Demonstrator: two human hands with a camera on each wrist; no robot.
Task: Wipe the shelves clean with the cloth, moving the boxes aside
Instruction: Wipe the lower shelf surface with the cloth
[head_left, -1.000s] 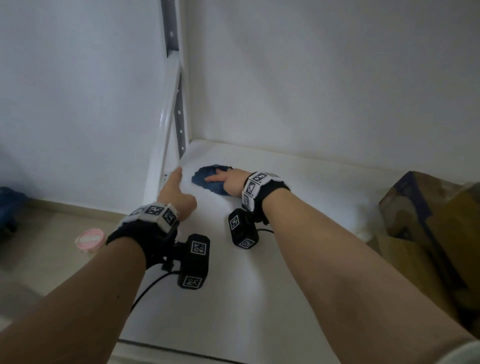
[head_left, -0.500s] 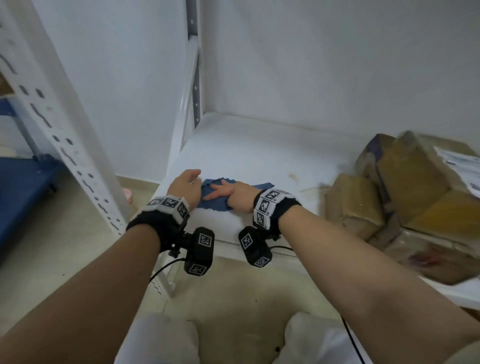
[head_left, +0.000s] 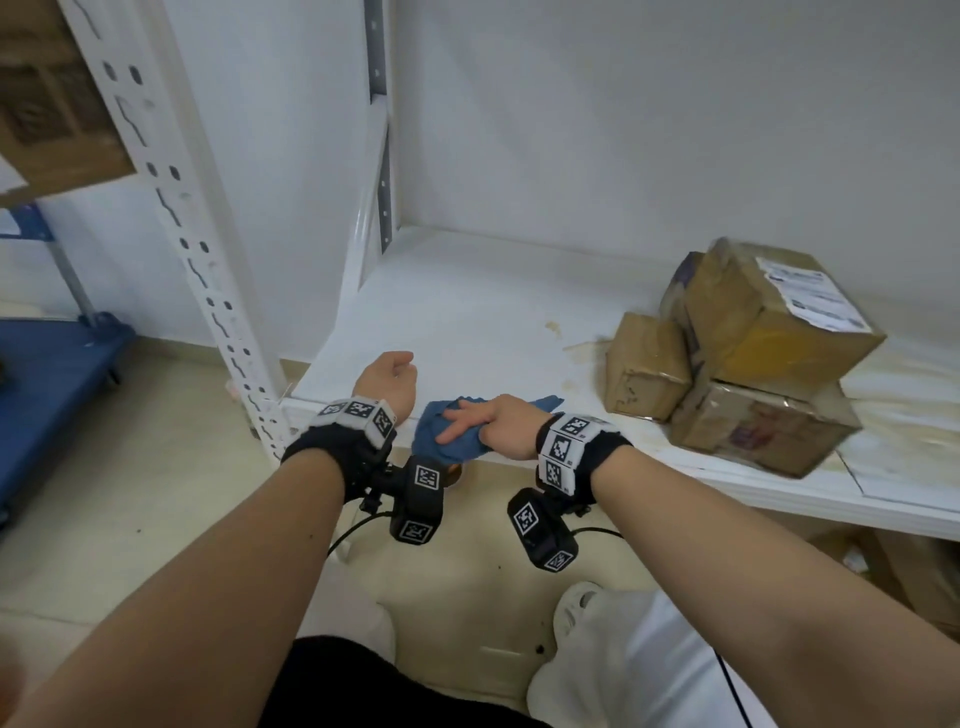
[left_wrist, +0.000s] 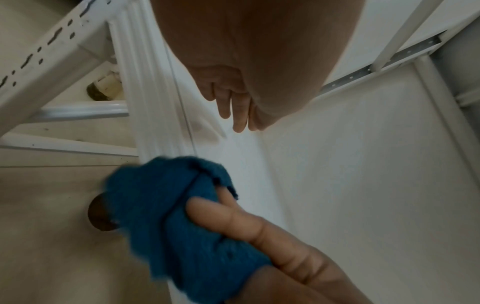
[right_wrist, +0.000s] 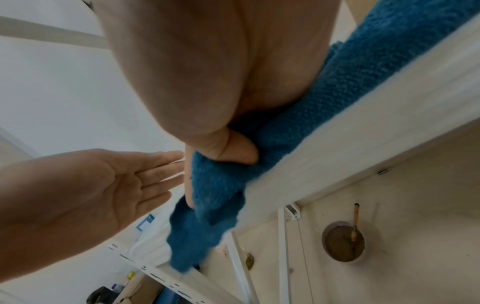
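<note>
The blue cloth (head_left: 441, 441) lies bunched at the front edge of the white shelf (head_left: 467, 312) and droops over the rim. My right hand (head_left: 485, 423) holds it, fingers on top and thumb (right_wrist: 239, 154) tucked under the cloth (right_wrist: 213, 195). My left hand (head_left: 387, 382) hovers just left of it, open, fingers straight (right_wrist: 155, 174), touching nothing. Three taped cardboard boxes are stacked at the shelf's right: a small box (head_left: 647, 366), a large labelled box (head_left: 769, 322) and a lower box (head_left: 753, 426). Brownish stains (head_left: 553, 327) mark the shelf beside them.
A white perforated upright (head_left: 208, 270) stands at the shelf's front left corner. A blue platform (head_left: 52, 374) sits on the floor to the left. A round bowl with a stick (right_wrist: 342, 240) is on the floor under the shelf. My shoes (head_left: 587, 613) are below.
My right hand has dragged the cloth from the back left corner forward to the front edge, where it now hangs over. My left hand came forward with it. The view pulled back, so the boxes show.
</note>
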